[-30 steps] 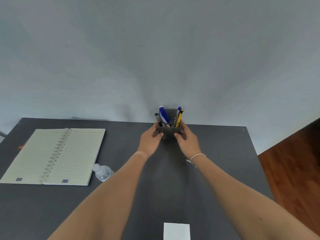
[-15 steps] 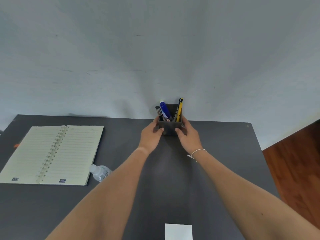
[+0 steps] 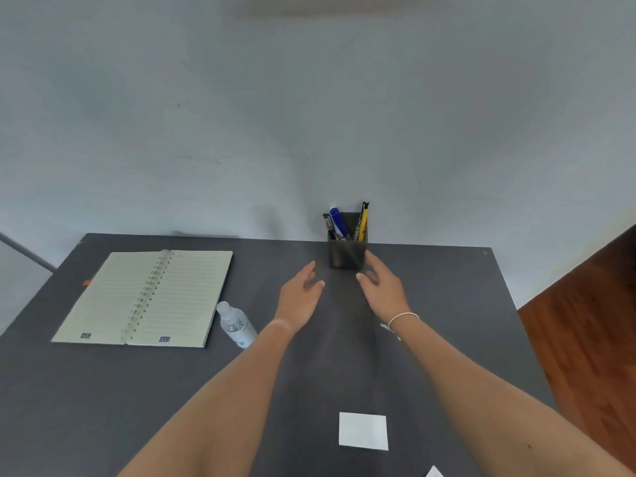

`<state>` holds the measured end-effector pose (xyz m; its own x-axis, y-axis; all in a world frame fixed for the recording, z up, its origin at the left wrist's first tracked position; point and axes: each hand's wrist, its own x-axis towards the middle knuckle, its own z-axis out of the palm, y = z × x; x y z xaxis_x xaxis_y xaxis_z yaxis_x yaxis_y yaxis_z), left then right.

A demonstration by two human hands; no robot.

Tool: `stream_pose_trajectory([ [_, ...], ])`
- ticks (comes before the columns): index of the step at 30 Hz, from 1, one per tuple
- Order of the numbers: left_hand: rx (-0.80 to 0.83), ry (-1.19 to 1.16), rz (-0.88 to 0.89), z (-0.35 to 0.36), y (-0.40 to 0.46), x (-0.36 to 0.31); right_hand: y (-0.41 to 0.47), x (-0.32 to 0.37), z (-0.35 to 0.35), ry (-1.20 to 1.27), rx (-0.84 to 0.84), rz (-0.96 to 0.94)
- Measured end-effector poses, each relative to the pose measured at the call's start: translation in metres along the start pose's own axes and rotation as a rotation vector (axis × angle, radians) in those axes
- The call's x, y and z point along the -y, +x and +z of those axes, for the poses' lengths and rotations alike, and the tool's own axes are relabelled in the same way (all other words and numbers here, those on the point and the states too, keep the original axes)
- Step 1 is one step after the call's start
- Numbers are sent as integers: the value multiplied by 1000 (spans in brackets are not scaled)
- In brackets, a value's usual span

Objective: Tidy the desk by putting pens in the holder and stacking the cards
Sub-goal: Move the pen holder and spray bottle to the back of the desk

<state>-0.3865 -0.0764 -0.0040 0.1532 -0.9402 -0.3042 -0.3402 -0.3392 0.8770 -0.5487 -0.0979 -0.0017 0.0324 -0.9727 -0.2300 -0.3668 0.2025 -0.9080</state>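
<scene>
A dark square pen holder (image 3: 346, 254) stands upright at the desk's far edge against the wall. Several pens (image 3: 339, 226) stick out of it, among them a blue marker and a yellow pen. My left hand (image 3: 300, 295) hovers just left and short of the holder, fingers apart, holding nothing. My right hand (image 3: 381, 287) is beside the holder's right front corner, fingers spread, a little apart from it. A white card stack (image 3: 363, 431) lies on the desk near me between my forearms. Another white card corner (image 3: 434, 472) shows at the bottom edge.
An open spiral notebook (image 3: 148, 297) lies on the left of the dark grey desk (image 3: 447, 304). A small clear bottle (image 3: 236, 324) lies on its side by the notebook's right edge. The grey wall is directly behind; wooden floor shows on the right.
Both hands held the pen holder at the far edge; now they have let go and drawn back toward me, fingers spread. The holder stays by the wall.
</scene>
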Motion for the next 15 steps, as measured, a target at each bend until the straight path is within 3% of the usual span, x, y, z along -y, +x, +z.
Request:
stream_pose_trajectory([
  [8,-56,206,102,-36,-86,50,-62,6,28,30,72,-19],
  [15,-197,374,142,-60,-134,101,-94,10,72,-42,195,-59],
])
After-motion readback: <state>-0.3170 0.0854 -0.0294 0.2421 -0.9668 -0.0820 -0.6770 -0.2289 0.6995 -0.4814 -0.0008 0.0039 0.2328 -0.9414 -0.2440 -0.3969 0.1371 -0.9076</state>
